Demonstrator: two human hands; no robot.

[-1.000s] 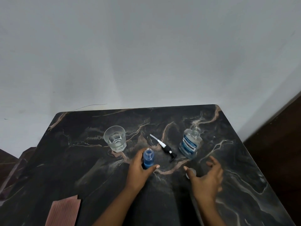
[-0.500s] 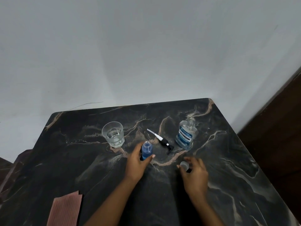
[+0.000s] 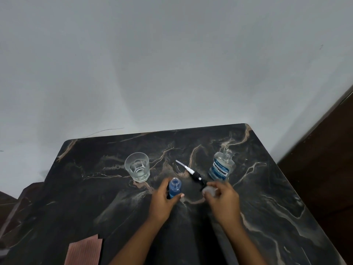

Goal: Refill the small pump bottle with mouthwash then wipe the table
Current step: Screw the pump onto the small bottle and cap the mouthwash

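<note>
Blue-filled small pump bottle (image 3: 174, 189) in left hand (image 3: 163, 202), marbled table (image 3: 267, 207)

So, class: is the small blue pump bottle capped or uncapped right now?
Uncapped. The small pump bottle, gripped upright by the left hand, shows an open round mouth, and its pump head lies apart on the table.

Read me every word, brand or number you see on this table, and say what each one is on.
"LISTERINE": on the blue label of the open mouthwash bottle, running diagonally.
Smaller print above and below that word on the same label: too small and blurred to read.
The small pump bottle, the glass and the pump head: no readable text.
</note>
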